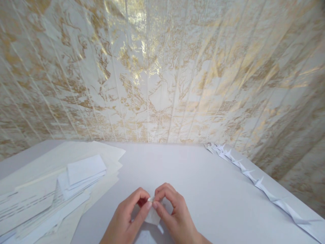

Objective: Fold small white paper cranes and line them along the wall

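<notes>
Near the front of the white table point(193, 169), a small piece of folded white paper point(153, 217) is held between my two hands. My left hand point(130, 211) pinches its top edge from the left with thumb and forefinger. From the other side my right hand point(175, 211) grips the same edge in a pinch, the fingertips of both hands almost touching. The lower part of the paper hangs below the thumbs. My fingers hide its upper folds.
Sheets of paper point(111, 154) lie spread on the left, with folded white pieces point(86, 169) and a printed sheet point(27, 203) on top. Several folded paper shapes point(259, 184) line the right edge. A gold-patterned curtain point(152, 84) hangs behind the table.
</notes>
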Tool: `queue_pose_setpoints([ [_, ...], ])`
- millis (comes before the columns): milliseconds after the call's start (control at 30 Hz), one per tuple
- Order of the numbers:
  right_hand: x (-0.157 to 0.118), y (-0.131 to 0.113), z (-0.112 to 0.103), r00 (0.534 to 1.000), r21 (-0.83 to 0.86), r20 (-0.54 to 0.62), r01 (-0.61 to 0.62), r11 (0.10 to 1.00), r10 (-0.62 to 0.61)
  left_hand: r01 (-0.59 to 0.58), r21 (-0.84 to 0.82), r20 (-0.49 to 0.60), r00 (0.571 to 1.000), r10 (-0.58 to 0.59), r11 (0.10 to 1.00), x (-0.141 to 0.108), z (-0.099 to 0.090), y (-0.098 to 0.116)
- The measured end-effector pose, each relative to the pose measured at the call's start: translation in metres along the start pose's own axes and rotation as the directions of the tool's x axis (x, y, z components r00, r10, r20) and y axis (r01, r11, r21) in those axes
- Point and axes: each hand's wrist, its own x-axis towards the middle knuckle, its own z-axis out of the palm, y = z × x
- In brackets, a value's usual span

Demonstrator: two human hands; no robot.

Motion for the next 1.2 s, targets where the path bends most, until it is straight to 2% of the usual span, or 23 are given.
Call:
queue_pose_setpoints([
  [100, -0.001, -0.001, 0.0, 0.999, -0.028, 0.04, -0.002, 1.0, 0.003, 0.006, -0.021, 0.008, 1.0, -0.005, 1.0, -0.001, 0.001, 0.0],
  [333, -0.004, 0.0, 0.003, 0.987, 0.024, 0.089, -0.134, 0.991, 0.132, 0.072, -0.031, -0.05, 0.996, -0.074, 0.997, -0.001, 0.0, 0.009],
  [533, -0.004, 0.004, 0.003, 0.93, -0.057, 0.172, -0.32, 0.946, 0.325, 0.084, -0.017, -0.087, 0.993, -0.085, 0.996, -0.001, 0.001, 0.007],
  [633, -0.004, 0.005, 0.004, 0.897, -0.012, 0.21, -0.396, 0.918, 0.39, 0.092, 0.0, -0.085, 0.992, -0.092, 0.996, -0.001, 0.001, 0.003],
  [733, -0.004, 0.004, 0.005, 0.862, 0.061, 0.269, -0.46, 0.886, 0.429, 0.102, 0.012, -0.076, 0.992, -0.101, 0.995, -0.001, 0.001, -0.001],
  [833, -0.005, 0.004, 0.006, 0.856, 0.085, 0.282, -0.471, 0.878, 0.432, 0.112, 0.019, -0.039, 0.993, -0.111, 0.994, 0.001, 0.001, -0.005],
  [967, -0.006, 0.005, 0.006, 0.871, 0.14, 0.256, -0.463, 0.876, 0.419, 0.196, -0.132, 0.028, 0.981, -0.194, 0.972, 0.002, 0.004, -0.006],
  [1067, -0.006, 0.007, 0.008, 0.893, 0.223, 0.236, -0.433, 0.873, 0.383, 0.298, -0.31, 0.129, 0.954, -0.27, 0.903, 0.002, 0.008, -0.006],
  [1200, -0.005, 0.007, 0.008, 0.884, 0.215, 0.264, -0.444, 0.87, 0.386, 0.354, -0.399, 0.182, 0.935, -0.306, 0.846, 0.004, 0.01, -0.007],
])
